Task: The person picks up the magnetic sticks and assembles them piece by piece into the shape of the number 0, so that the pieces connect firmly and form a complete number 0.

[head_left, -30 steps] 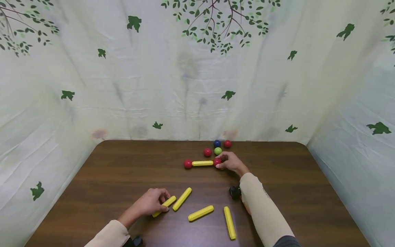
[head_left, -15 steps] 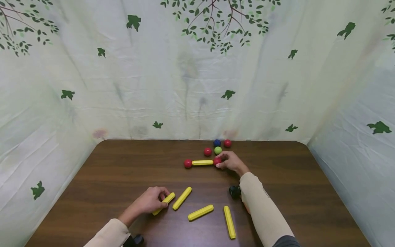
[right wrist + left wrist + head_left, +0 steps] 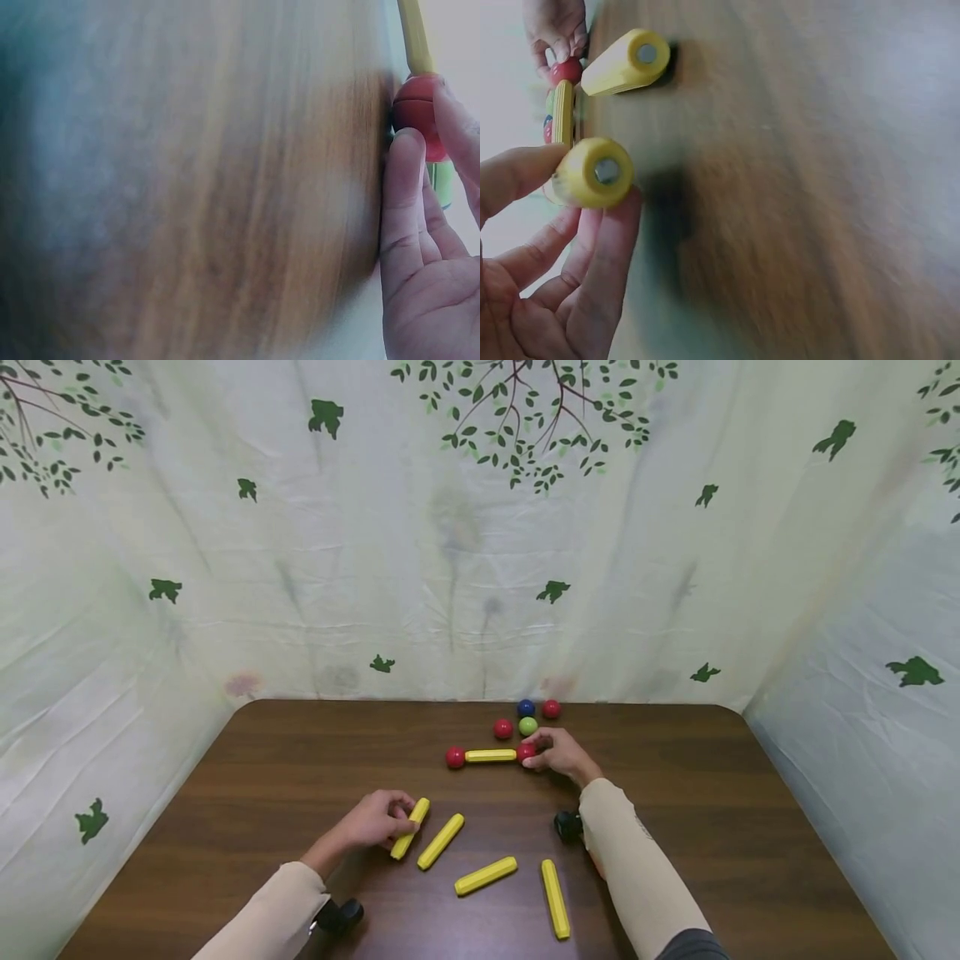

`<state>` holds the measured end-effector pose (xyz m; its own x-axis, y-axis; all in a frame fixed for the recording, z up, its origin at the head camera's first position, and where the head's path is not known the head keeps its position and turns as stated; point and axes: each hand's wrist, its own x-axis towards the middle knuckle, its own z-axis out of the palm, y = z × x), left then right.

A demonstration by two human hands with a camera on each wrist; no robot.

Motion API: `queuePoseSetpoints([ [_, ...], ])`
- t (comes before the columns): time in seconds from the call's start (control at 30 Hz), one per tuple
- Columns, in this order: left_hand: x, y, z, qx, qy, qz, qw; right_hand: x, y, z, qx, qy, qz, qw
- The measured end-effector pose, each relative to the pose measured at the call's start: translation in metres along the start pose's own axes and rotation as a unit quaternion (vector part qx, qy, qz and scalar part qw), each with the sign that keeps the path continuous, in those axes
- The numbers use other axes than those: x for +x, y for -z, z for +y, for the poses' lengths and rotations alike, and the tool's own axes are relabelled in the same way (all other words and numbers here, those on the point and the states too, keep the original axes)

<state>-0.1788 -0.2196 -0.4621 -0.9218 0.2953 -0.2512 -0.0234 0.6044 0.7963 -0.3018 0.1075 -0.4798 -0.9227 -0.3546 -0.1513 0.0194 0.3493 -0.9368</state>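
Observation:
My left hand (image 3: 378, 818) pinches a yellow rod (image 3: 410, 829) between thumb and fingers. In the left wrist view this yellow rod (image 3: 596, 172) shows a silvery disc in its end. Farther back, my right hand (image 3: 558, 753) grips a red ball (image 3: 526, 752) between thumb and fingers; the right wrist view shows the same red ball (image 3: 417, 112) with a seam round it. That ball touches one end of another yellow rod (image 3: 491, 756), which lies level. At the rod's other end sits a second red ball (image 3: 455, 757).
Three loose yellow rods lie nearer: one beside my left hand (image 3: 441, 842), a middle rod (image 3: 486, 877) and a right rod (image 3: 555, 900). Behind the joined piece are a green ball (image 3: 528, 727), a blue ball (image 3: 526, 708) and two red balls (image 3: 503, 728). A leaf-patterned curtain (image 3: 360, 568) borders the wooden table (image 3: 675, 827).
My left hand has lifted its yellow rod and moved it forward and slightly right, turning it steeper. The right hand stays on the red ball.

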Motion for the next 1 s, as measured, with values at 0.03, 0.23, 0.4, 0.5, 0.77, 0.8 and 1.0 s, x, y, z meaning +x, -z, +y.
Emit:
queuePoseSetpoints([
  [0.03, 0.003, 0.0, 0.001, -0.014, 0.005, -0.001, 0.9999, 0.0, 0.0, 0.001, -0.001, -0.003, 0.001, 1.0],
  [0.23, 0.02, -0.003, 0.004, -0.055, 0.053, 0.005, 0.9971, 0.005, -0.003, 0.003, 0.002, -0.029, 0.019, 0.9994],
  [0.4, 0.033, -0.005, 0.008, -0.064, 0.085, 0.022, 0.9941, 0.006, -0.003, 0.004, 0.015, -0.023, 0.015, 0.9995],
  [0.5, 0.04, -0.007, 0.01, -0.076, 0.092, 0.025, 0.9925, 0.007, -0.003, 0.005, 0.017, -0.023, 0.016, 0.9995],
  [0.77, 0.054, -0.013, 0.014, -0.097, 0.084, 0.026, 0.9914, 0.007, -0.004, 0.004, 0.004, -0.021, 0.02, 0.9996],
  [0.8, 0.055, -0.013, 0.014, -0.097, 0.085, 0.027, 0.9913, 0.007, -0.004, 0.004, 0.005, -0.019, 0.017, 0.9997],
  [1.0, 0.061, -0.018, 0.016, -0.101, 0.093, 0.033, 0.99, 0.006, -0.004, 0.005, 0.004, -0.017, 0.017, 0.9997],
])
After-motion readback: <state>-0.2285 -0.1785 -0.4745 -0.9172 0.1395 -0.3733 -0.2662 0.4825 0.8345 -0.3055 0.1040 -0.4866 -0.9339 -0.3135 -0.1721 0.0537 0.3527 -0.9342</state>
